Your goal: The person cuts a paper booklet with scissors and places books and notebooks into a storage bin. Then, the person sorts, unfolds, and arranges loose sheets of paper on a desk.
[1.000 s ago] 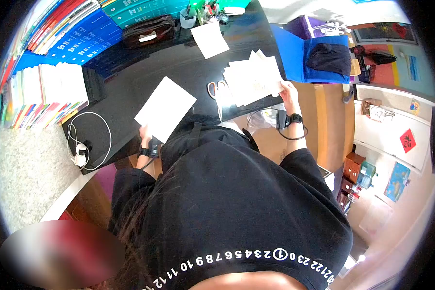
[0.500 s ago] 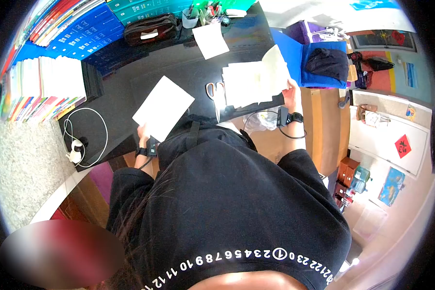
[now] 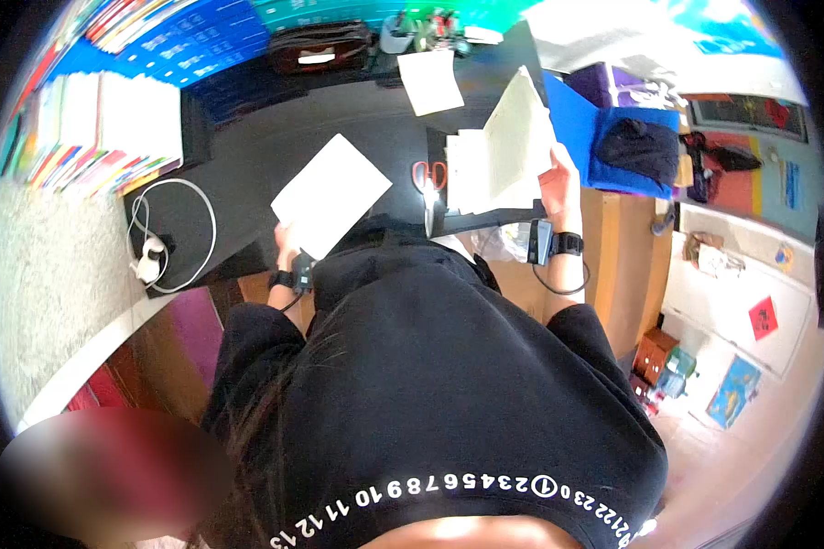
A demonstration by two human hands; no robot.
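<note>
My left hand [image 3: 287, 242] is closed on the lower left edge of a white sheet of paper [image 3: 334, 195], its fingers partly hidden by the sheet. On the right, my right hand [image 3: 559, 183] grips the edge of a cream-coloured sheet [image 3: 518, 142], which stands tilted up over other papers [image 3: 468, 169] on the black desk [image 3: 247, 165]. Between the two groups of paper lies a pair of scissors [image 3: 429, 183] with orange-red handles, its blades pointing towards me. Each wrist wears a black strap with a small cabled device.
Another white sheet [image 3: 431, 82] lies further back, near a dark pencil case [image 3: 320, 48] and a pen cup [image 3: 397, 35]. Stacked books [image 3: 110, 119] and a white cable [image 3: 212, 215] are at the left. A blue chair [image 3: 577, 114] with dark cloth stands right.
The sheet in my right hand has been raised to a steeper tilt, showing more of its face. My left hand keeps its sheet. The whole view has shifted slightly.
</note>
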